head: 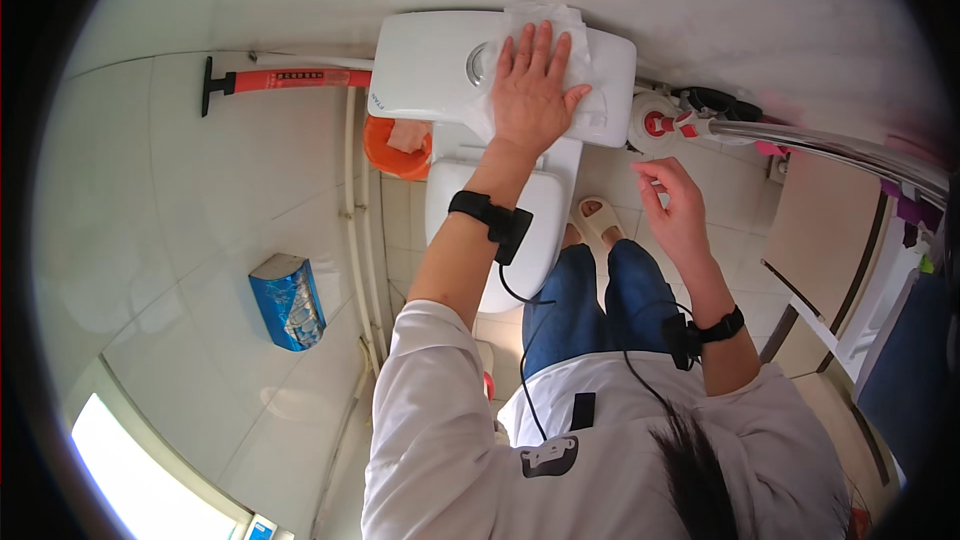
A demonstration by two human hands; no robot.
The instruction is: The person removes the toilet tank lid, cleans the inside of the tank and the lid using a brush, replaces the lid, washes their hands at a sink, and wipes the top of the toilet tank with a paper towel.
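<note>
My left hand (531,97) lies flat, fingers spread, on a white paper tissue (583,52). The tissue is pressed against the white ceramic lid of a toilet cistern (427,52). Left of the fingers, a round chrome flush button (475,64) is partly covered by the tissue's edge. My forearm crosses above the closed toilet seat lid (546,214). My right hand (671,199) hovers over the floor to the right of the toilet, fingers loosely curled and the thumb apart, with nothing visible in it. Each forearm wears a black strap with a cabled device.
Left of the cistern are a red hand-pump drain plunger (285,79) and an orange bin (386,157) with paper inside. A blue tissue box (289,304) is at the left wall, near pale pipes (352,165). A metal-poled mop (795,133) and a cabinet (817,217) stand right.
</note>
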